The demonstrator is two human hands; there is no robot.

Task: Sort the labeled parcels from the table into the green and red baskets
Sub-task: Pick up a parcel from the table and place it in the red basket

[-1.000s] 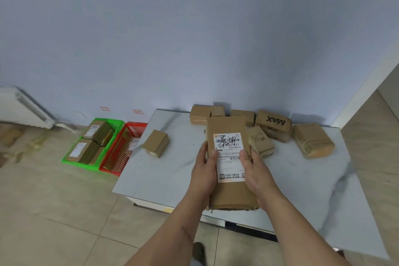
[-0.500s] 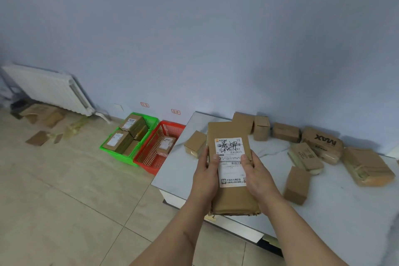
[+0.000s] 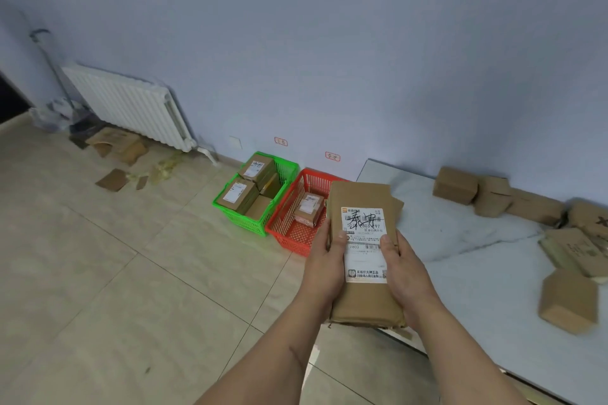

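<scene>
I hold a long flat brown parcel (image 3: 362,197) with a white label bearing black handwriting. My left hand (image 3: 325,260) grips its left edge, thumb on the label. My right hand (image 3: 403,268) grips its right edge, thumb also on the label. The parcel hovers over the table's left corner, just right of the red basket (image 3: 291,233), which holds one small labeled parcel (image 3: 309,207). The green basket (image 3: 250,222) beside it on the floor holds several labeled boxes. More brown parcels (image 3: 455,186) lie on the white marble table (image 3: 460,240).
A white radiator (image 3: 128,105) hangs on the wall at left, with cardboard scraps (image 3: 113,179) and torn boxes on the tiled floor below it. Two small red tags (image 3: 332,156) are stuck on the wall above the baskets. A loose box (image 3: 569,301) sits at the table's right.
The view has swung left, bringing the baskets and radiator closer to centre. Both hands still hold the parcel, which now sits nearer the red basket.
</scene>
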